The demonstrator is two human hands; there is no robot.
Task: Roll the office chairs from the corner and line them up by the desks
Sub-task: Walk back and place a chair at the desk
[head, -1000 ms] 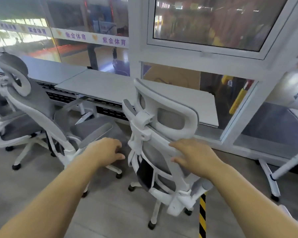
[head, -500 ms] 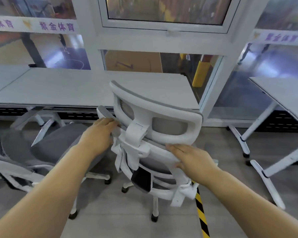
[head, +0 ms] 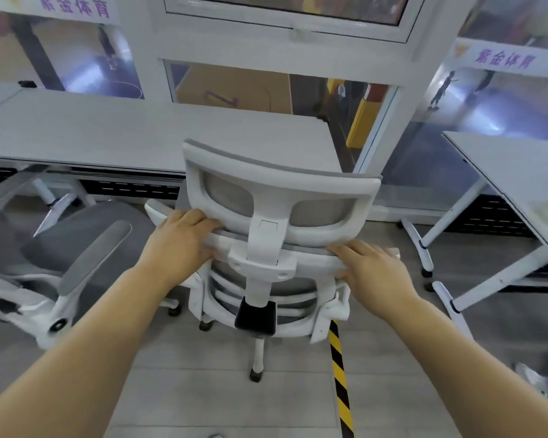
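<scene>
Your left hand [head: 179, 240] gripping chair [head: 279, 197] back top edge, right hand [head: 372, 268] gripping its other side, chair facing desk [head: 133, 134], second chair [head: 76, 248] just left

I'm looking into an office overlooking an indoor sports hall.
White desks [head: 146, 137] are running along a glazed partition [head: 298, 49], mesh office chairs [head: 276, 222] are sitting before them, and purple lettering [head: 505, 58] is showing on the glass.
</scene>
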